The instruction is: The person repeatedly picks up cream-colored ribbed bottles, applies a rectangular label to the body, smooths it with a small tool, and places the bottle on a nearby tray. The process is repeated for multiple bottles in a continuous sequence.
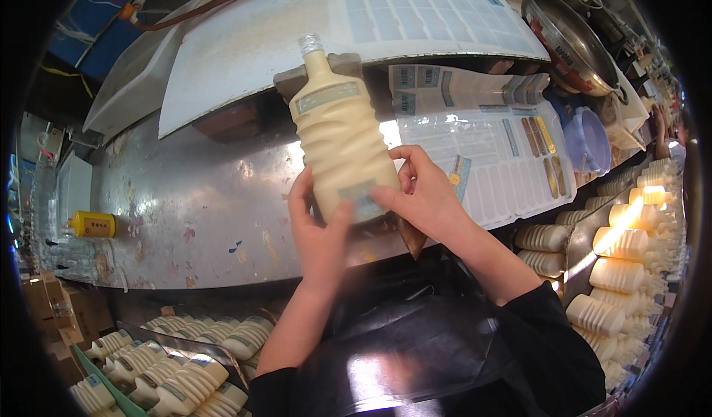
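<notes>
A cream glass bottle (345,146) with wavy ridges and a clear threaded neck leans back in front of me, its shoulder against a grey-brown block (345,66). One pale label (328,98) sits across the shoulder; another bluish label (363,198) lies near the base and is partly blurred. My left hand (319,228) is closed on the bottle's lower left side, its thumb smeared over the front. At the lower right side, my right hand (423,194) has its thumb pressed at that lower label and its fingers curled by the edge. The bottle's underside is hidden.
Right of the bottle lies a label sheet (482,183) with loose strips. Farther right are a lilac bucket (587,141) and a large metal pan (569,35). A yellow bottle (93,224) lies at left. Cream bottles (619,276) fill racks at right and crates (194,380) lower left.
</notes>
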The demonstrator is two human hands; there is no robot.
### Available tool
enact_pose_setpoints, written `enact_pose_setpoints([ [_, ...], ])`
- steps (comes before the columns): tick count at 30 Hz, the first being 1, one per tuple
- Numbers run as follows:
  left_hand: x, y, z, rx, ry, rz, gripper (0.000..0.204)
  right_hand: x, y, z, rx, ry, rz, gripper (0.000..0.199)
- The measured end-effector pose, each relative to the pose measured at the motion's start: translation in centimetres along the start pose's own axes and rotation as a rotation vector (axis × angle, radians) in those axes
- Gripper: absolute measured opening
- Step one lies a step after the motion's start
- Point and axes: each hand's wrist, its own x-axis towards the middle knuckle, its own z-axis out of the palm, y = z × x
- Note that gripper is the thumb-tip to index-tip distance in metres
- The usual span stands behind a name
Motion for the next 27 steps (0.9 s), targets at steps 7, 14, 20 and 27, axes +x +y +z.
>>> enact_pose_setpoints([
  [7, -0.01, -0.14, -0.08, 0.009, 0.011, 0.004, 0.072, -0.01, 0.23, -0.02, 0.005, 0.003, -0.013, 0.061],
  [14, 0.06, -0.45, -0.15, 0.001, 0.015, 0.017, 0.072, 0.18, 0.48, 0.07, 0.001, 0.002, -0.023, 0.062],
  [20, -0.16, 0.15, 0.31, -0.043, 0.033, 0.020, 0.071, 0.21, 0.25, 0.16, 0.021, 0.000, -0.012, 0.061],
  [27, -0.11, 0.24, 0.35, -0.015, 0.020, 0.017, 0.071, 0.32, 0.60, 0.26, 0.041, 0.002, -0.023, 0.058],
])
